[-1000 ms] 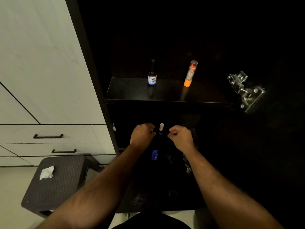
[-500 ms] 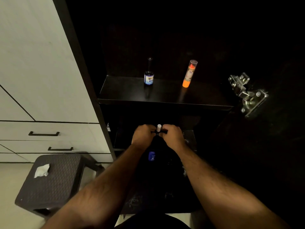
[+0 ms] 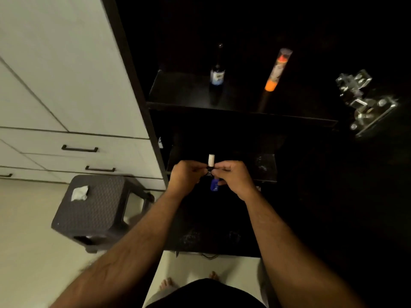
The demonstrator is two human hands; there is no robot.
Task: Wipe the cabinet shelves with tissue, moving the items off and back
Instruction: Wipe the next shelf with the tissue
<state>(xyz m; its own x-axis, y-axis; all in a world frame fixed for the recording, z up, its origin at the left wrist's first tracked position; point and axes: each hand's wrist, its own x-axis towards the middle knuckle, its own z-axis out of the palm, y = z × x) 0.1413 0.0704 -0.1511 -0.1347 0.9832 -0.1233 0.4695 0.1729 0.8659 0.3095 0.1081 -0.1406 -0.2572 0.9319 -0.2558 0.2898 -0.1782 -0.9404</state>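
A small dark bottle with a white cap [image 3: 211, 160] is held upright in front of the lower shelf [image 3: 269, 165] of the dark cabinet. My left hand [image 3: 186, 177] and my right hand [image 3: 234, 177] pinch it from either side at the neck. A blue item [image 3: 214, 184] shows just below my fingers; whether it is part of the bottle is unclear. On the upper shelf [image 3: 178, 94] stand a dark bottle with a blue label [image 3: 217, 73] and a tilted clear tube with an orange base [image 3: 275, 72]. A crumpled white tissue [image 3: 79, 193] lies on the dark stool [image 3: 97, 212].
White drawers with black handles [image 3: 79, 148] fill the left. A metal door hinge [image 3: 367, 101] juts out at the right of the cabinet. The cabinet's bottom board [image 3: 211, 236] is dark, with faint items on it. My bare feet [image 3: 166, 283] stand on the pale floor.
My two hands came together from apart and closed on the white-capped bottle. The camera tilted and shifted, so the stool and shelves slid in view.
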